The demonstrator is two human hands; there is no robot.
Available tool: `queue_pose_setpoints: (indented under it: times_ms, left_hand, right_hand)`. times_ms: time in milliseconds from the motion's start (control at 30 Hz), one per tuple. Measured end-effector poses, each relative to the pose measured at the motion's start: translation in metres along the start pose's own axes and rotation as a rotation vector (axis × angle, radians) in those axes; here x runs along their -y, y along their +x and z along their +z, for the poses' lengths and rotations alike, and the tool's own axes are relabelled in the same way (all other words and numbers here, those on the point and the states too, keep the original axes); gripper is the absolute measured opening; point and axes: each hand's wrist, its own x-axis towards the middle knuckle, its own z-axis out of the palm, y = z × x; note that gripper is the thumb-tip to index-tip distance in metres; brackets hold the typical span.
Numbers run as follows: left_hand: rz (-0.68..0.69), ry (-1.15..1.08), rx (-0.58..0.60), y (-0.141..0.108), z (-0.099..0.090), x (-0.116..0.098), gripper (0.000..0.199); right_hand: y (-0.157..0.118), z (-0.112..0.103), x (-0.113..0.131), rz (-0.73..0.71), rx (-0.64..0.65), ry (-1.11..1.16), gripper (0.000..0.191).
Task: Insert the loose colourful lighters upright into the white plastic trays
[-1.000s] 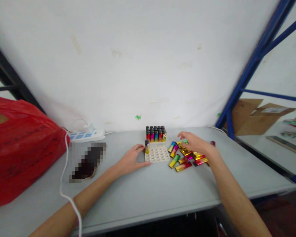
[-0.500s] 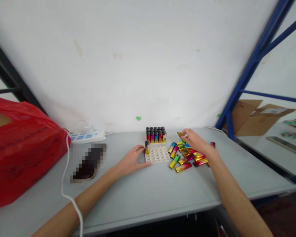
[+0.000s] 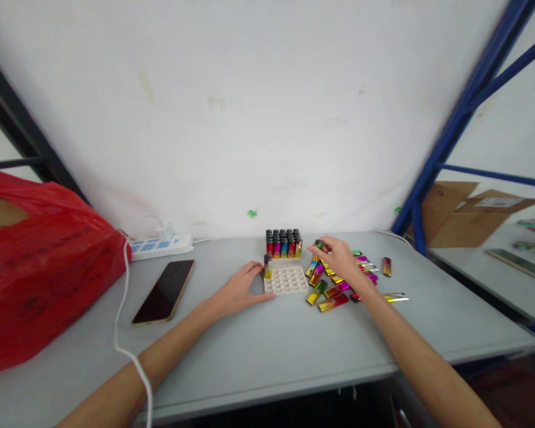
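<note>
My left hand (image 3: 241,290) rests at the left side of a white tray (image 3: 289,280) with round holes, thumb and fingers spread along its edge. One lighter (image 3: 268,267) stands upright in the tray's back left corner. My right hand (image 3: 334,255) pinches a lighter (image 3: 318,244) with a dark top, above the loose pile and right of the tray. Several shiny multicoloured lighters (image 3: 333,302) lie on the table beneath and around this hand. Behind the tray, several upright lighters (image 3: 284,245) with black tops stand in rows.
A phone (image 3: 164,291) lies at the left, near a power strip (image 3: 161,246) and a white cable (image 3: 125,355). The red bag (image 3: 49,267) fills the left side. A cardboard box (image 3: 457,220) sits beyond the blue frame (image 3: 446,131).
My right hand has moved left, toward the tray, and the lighter in it now stands more upright. My left hand has stayed at the tray's edge.
</note>
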Motion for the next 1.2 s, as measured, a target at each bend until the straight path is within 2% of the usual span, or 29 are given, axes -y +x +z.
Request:
queue_pose_setpoints:
  times_ms: [100, 200, 267, 333, 500, 700, 900, 1067, 1133, 1200]
  left_hand:
    - [0.006, -0.008, 0.003, 0.0, -0.001, -0.001, 0.063]
    - [0.015, -0.013, 0.007, 0.0, -0.002, -0.001, 0.063]
    - [0.013, -0.014, 0.008, 0.0, -0.001, -0.001, 0.063]
    - [0.012, -0.018, 0.007, -0.001, -0.001, -0.001, 0.062]
    - [0.028, -0.024, 0.008, 0.0, 0.0, -0.001, 0.06]
    - [0.025, -0.027, 0.007, 0.0, -0.001, -0.002, 0.06]
    - [0.026, -0.013, 0.01, 0.0, 0.001, 0.0, 0.06]
    - [0.022, 0.005, 0.008, 0.0, 0.004, 0.004, 0.065]
    - [0.026, 0.007, -0.001, -0.001, 0.005, 0.004, 0.067]
    - [0.03, 0.004, -0.015, -0.001, 0.005, 0.004, 0.067]
  right_hand:
    - [-0.003, 0.01, 0.013, 0.094, 0.008, 0.221, 0.062]
    - [-0.008, 0.022, 0.024, 0.153, 0.127, 0.51, 0.061]
    - [-0.01, 0.031, 0.029, 0.246, 0.219, 0.671, 0.059]
    - [-0.012, 0.039, 0.032, 0.325, 0.235, 0.716, 0.06]
    - [-0.015, 0.052, 0.034, 0.247, 0.058, 0.402, 0.062]
    - [-0.021, 0.058, 0.041, 0.208, 0.025, 0.276, 0.045]
    - [-0.024, 0.056, 0.055, 0.059, 0.105, 0.224, 0.038]
    - [-0.025, 0.06, 0.058, -0.184, 0.156, 0.112, 0.04]
    - [-0.024, 0.061, 0.059, -0.207, 0.177, 0.059, 0.042]
    - [-0.024, 0.062, 0.06, -0.164, 0.197, 0.045, 0.045]
